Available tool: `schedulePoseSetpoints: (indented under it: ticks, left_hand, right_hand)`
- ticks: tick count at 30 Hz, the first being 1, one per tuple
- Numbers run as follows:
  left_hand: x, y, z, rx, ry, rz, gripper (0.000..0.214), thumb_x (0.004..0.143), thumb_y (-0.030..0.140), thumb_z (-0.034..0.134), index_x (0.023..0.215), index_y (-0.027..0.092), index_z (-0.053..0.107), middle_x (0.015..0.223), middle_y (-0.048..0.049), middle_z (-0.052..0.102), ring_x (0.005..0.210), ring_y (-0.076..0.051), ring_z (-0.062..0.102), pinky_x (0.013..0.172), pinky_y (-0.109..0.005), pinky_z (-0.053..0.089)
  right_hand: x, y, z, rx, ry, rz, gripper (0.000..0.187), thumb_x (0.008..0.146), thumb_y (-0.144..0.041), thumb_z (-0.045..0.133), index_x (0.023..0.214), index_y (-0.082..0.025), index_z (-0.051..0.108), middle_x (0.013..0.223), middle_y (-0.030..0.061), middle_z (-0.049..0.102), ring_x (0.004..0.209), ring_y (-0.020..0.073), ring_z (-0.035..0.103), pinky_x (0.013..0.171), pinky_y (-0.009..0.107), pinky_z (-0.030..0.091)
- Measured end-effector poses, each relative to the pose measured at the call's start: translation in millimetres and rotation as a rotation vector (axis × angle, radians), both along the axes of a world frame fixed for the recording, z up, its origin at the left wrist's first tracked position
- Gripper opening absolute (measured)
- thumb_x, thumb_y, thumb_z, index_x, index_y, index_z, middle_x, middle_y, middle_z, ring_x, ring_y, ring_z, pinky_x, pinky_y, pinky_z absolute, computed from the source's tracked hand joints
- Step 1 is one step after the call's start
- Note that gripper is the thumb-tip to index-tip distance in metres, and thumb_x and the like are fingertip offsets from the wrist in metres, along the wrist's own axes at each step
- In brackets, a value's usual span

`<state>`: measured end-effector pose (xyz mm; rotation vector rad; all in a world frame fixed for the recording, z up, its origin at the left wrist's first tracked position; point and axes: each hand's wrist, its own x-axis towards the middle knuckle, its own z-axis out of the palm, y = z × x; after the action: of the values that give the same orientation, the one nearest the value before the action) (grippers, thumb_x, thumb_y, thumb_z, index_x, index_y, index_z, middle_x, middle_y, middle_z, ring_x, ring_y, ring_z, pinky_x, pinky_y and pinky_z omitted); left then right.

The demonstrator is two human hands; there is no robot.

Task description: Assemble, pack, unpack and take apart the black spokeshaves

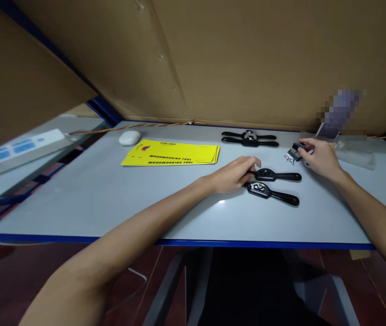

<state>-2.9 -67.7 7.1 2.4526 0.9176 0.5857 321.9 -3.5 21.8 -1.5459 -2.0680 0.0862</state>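
My left hand (234, 174) lies over the left handles of two black spokeshave tools (274, 185) in the middle of the grey table (77, 199), fingers curled on them. The nearer tool (270, 192) points right and toward me; the farther one (276, 175) lies just behind it. My right hand (318, 156) pinches a small metal and black part (295, 153) at the right rear of the table. Another pair of black spokeshaves (250, 138) rests further back.
A stack of yellow cards (172, 153) printed "woodworking tool" and a white rounded case (129, 137) lie at the left rear. Clear plastic bags (354, 154) sit at the right rear. Cardboard walls (247, 59) enclose the back; a power strip (19, 147) lies left.
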Motion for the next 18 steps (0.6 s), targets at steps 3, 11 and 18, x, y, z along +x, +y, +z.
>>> schedulePoseSetpoints:
  ticks: [3, 11, 18]
  left_hand:
    - [-0.1, 0.3, -0.2, 0.004, 0.005, -0.003, 0.021, 0.099, 0.020, 0.042, 0.119, 0.022, 0.050, 0.109, -0.0105, 0.063, 0.107, -0.024, 0.057, 0.094, -0.041, 0.050]
    - [-0.7, 0.9, -1.2, 0.013, 0.011, -0.007, 0.021, 0.100, 0.019, 0.043, 0.119, 0.022, 0.050, 0.109, -0.0098, 0.062, 0.106, -0.023, 0.057, 0.094, -0.041, 0.050]
    - [-1.1, 1.8, -1.5, 0.022, 0.022, -0.021, 0.022, 0.101, 0.020, 0.042, 0.122, 0.022, 0.052, 0.110, -0.0099, 0.063, 0.110, -0.024, 0.057, 0.097, -0.042, 0.049]
  right_hand:
    - [0.3, -1.1, -1.4, -0.015, -0.075, -0.008, 0.038, 0.090, -0.034, 0.064, 0.121, -0.020, 0.080, 0.098, 0.0114, 0.082, 0.091, 0.0331, 0.077, 0.087, 0.049, 0.058]
    - [4.9, 1.5, -6.1, 0.014, -0.143, 0.000, 0.034, 0.089, -0.028, 0.061, 0.116, -0.023, 0.081, 0.107, 0.0107, 0.083, 0.097, 0.0349, 0.077, 0.089, 0.050, 0.058]
    - [15.7, -0.4, 17.8, -0.011, -0.106, 0.049, 0.041, 0.086, -0.024, 0.060, 0.122, -0.021, 0.080, 0.104, 0.0096, 0.083, 0.090, 0.0298, 0.076, 0.087, 0.046, 0.058]
